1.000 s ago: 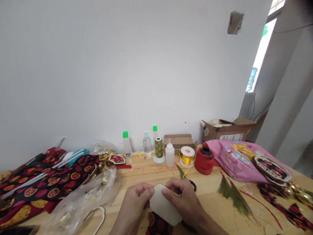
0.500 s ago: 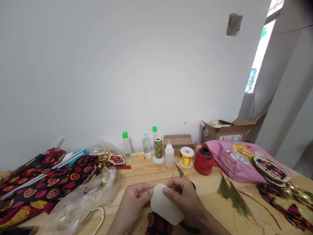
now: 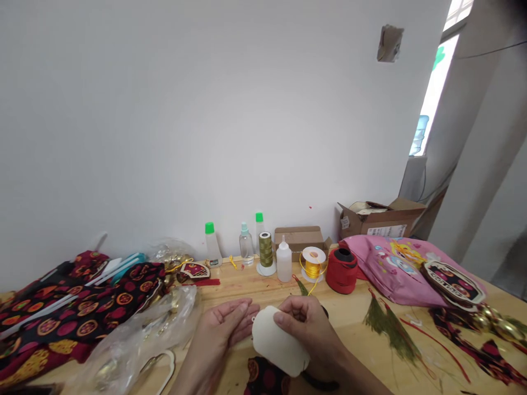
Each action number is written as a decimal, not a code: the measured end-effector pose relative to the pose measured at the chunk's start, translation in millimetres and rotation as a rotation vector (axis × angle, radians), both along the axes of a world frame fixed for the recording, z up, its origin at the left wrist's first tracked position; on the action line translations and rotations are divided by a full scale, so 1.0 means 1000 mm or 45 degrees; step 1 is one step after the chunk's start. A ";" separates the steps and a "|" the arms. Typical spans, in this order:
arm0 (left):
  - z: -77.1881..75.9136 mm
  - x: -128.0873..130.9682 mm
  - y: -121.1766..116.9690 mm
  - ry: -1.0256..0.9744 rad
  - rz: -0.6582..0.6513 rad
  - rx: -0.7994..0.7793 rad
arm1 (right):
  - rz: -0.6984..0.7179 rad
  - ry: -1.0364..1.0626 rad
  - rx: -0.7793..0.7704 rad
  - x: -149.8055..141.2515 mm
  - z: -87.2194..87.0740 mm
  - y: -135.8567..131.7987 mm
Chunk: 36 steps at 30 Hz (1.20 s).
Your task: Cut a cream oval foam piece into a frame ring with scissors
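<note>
A flat cream-coloured plate with a scalloped edge and a small loop at its upper left is gripped by my right hand, thumb on its face. My left hand is just left of the plate, fingers stretched out and apart from it. Beneath the plate a piece of dark patterned fabric lies on the table. A dark curved item, partly hidden by my right hand, lies beside it.
Bottles, an olive thread spool, a yellow cord spool and a red thread cone line the back. Patterned fabric and a clear plastic bag lie left; green tassels and a pink bag lie right.
My left hand has let go of the plate's left edge and drawn slightly left, its fingers opening out. The right hand keeps the plate in nearly the same place.
</note>
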<state>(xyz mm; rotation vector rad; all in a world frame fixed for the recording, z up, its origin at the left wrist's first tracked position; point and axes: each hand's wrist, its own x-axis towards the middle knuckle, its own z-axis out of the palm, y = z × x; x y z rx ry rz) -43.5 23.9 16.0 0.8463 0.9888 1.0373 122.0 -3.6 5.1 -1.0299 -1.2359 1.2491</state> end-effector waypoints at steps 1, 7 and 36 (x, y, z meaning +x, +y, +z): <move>0.002 0.000 0.000 0.026 0.001 0.009 | 0.002 -0.005 -0.001 0.000 0.000 0.000; 0.004 0.011 -0.008 0.112 -0.090 0.162 | 0.038 -0.127 0.056 -0.004 0.000 -0.002; -0.001 0.019 -0.014 0.173 0.028 0.001 | -0.003 -0.612 0.287 -0.006 -0.007 -0.001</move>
